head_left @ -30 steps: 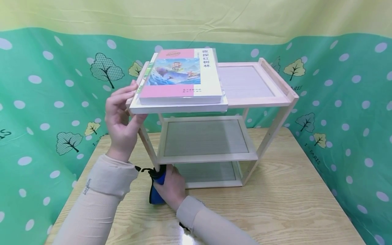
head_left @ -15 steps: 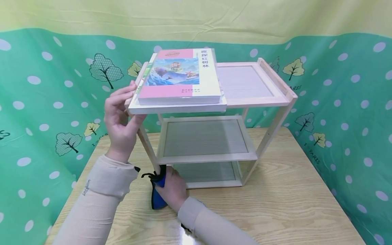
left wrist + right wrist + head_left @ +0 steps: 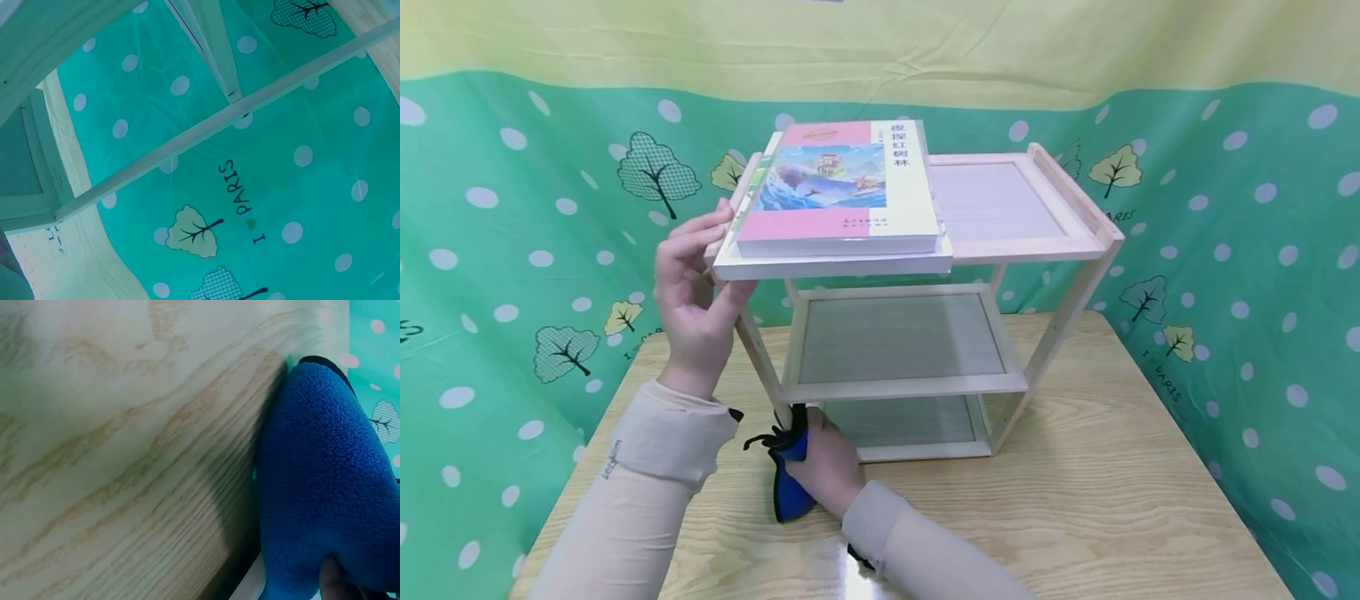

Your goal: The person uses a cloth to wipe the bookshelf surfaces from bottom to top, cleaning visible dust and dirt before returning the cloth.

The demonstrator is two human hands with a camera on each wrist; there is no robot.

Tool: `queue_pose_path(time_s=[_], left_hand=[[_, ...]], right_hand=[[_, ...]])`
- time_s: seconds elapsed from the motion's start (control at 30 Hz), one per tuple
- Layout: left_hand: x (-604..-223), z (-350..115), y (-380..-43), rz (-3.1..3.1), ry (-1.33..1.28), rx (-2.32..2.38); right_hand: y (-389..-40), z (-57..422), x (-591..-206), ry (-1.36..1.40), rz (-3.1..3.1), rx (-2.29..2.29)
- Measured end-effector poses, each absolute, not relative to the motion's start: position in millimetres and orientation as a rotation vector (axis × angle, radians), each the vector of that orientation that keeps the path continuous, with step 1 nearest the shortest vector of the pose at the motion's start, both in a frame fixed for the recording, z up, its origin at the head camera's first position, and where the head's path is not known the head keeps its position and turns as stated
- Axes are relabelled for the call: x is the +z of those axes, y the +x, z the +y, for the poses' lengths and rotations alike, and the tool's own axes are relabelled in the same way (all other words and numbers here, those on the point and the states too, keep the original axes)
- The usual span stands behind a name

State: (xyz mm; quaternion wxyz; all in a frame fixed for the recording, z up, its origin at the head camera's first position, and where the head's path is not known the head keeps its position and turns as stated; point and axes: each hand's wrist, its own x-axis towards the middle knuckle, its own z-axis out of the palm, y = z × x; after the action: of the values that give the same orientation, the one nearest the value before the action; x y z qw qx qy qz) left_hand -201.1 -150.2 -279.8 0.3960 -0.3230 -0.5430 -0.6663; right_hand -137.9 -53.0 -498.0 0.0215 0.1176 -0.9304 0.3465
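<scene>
My left hand (image 3: pixel 696 292) grips the upper left corner of a small three-tier wooden shelf (image 3: pixel 910 383). Its fingers lie along the outer side, the thumb under the front corner of the books. A pink and cream book (image 3: pixel 835 177) rests on a larger white-edged book (image 3: pixel 842 267) on the top tier, at its left. Low at the front left leg, my right hand (image 3: pixel 827 460) holds a blue fleecy cloth (image 3: pixel 792 492) with black edging and a black cord. In the right wrist view the blue cloth (image 3: pixel 322 462) fills the right side, and a fingertip presses into it.
The shelf stands on a wood-grain table (image 3: pixel 1075 467). A green curtain (image 3: pixel 1247 275) with dots and trees hangs behind and along both sides. The middle tier (image 3: pixel 902 337) has a grey panel, and in the left wrist view a wooden rail (image 3: pixel 175 144) crosses diagonally.
My right hand has slid slightly down and right with the blue cloth, whose lower end now hangs lower. The left hand keeps its hold; the books stay on the top tier.
</scene>
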Motion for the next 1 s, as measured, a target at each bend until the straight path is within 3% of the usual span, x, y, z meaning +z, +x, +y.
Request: queue_pose_path(time_s=[1.0], left_hand=[[-278.9,-153.9,-199.9,-1.417,-0.818,-1.658]], right_hand=[[-139.9,-22.9,-490.8,0.302,-2.762,1.716]])
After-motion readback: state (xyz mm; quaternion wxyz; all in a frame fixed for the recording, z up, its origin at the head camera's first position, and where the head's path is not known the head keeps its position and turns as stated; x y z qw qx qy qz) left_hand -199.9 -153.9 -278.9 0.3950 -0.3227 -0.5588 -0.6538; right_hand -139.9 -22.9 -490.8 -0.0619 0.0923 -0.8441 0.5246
